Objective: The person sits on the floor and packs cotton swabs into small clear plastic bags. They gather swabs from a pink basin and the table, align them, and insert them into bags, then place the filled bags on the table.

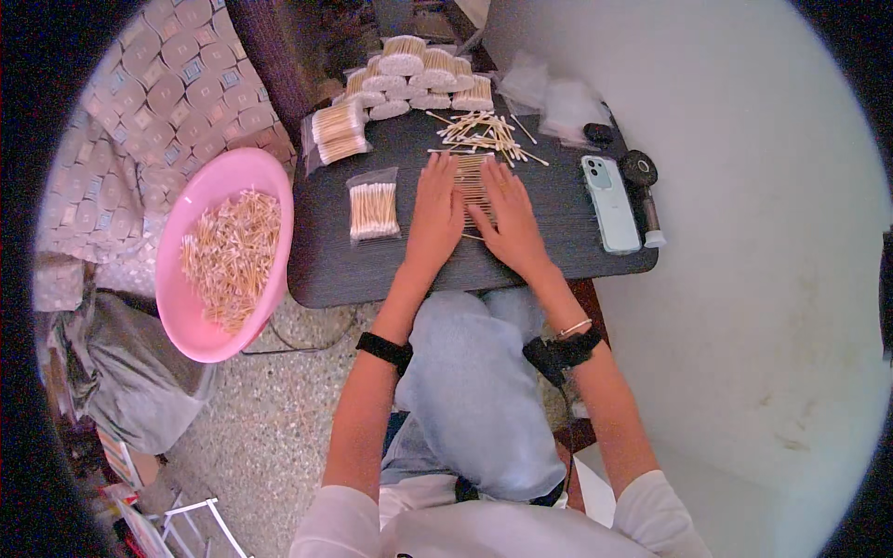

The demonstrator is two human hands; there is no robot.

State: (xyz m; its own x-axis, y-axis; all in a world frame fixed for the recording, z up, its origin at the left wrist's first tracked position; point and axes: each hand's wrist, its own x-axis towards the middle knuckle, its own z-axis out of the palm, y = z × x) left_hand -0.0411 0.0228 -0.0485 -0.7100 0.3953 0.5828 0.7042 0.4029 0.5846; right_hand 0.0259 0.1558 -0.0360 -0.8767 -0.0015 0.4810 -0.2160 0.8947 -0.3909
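On the dark tabletop (328, 261), a row of cotton swabs (474, 183) lies side by side between my two hands. My left hand (437, 209) rests flat along the left ends of the row, its fingers pointing away from me. My right hand (513, 216) lies along the right ends, its thumb stretched over the near part of the row. Both hands hide the swab tips. Just beyond the fingertips is a loose heap of cotton swabs (485, 132). A filled clear bag of swabs (373, 211) lies flat to the left of my left hand.
Filled swab packs (403, 56) are stacked at the back, with another pack (340, 131) at the back left. Empty-looking clear bags (568, 108), a phone (612, 206) and a black round-headed object (638, 168) are on the right. A pink tub (171, 279) of loose swabs stands left, beside the table.
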